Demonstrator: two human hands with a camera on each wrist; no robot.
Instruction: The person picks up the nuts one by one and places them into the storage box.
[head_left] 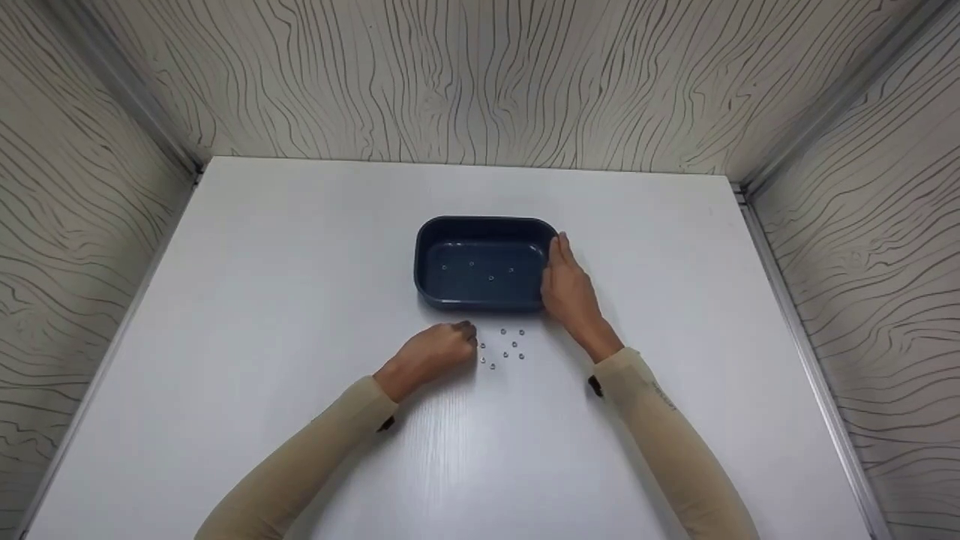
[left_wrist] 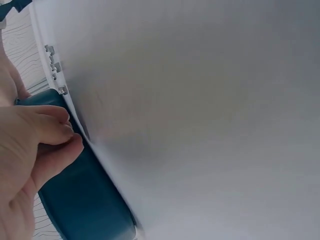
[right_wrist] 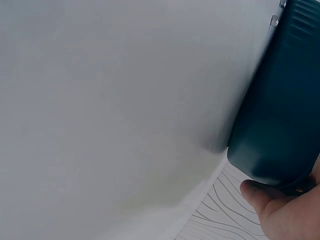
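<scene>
A dark blue rectangular box [head_left: 480, 304], without a lid, stands on the white table with several tiny metal nuts [head_left: 491, 278] lying apart on its floor. My right hand [head_left: 570, 289] grips the box by its right end, fingers along the rim. In front of the box, my left hand [head_left: 442, 346] hovers beside a loose group of nuts [head_left: 514, 345] on the table. Its thumb and fingertips pinch together around a small nut, mostly hidden by the fingers; in the left wrist view this left hand [left_wrist: 35, 155] overlaps the box's side wall [left_wrist: 92, 200].
The white table [head_left: 300, 247] meets wood-grain patterned panels [head_left: 465, 82] at the back and both sides. Metal rails [head_left: 810, 330] run along the table's side edges. Ridges show on the box's outer wall in the right wrist view.
</scene>
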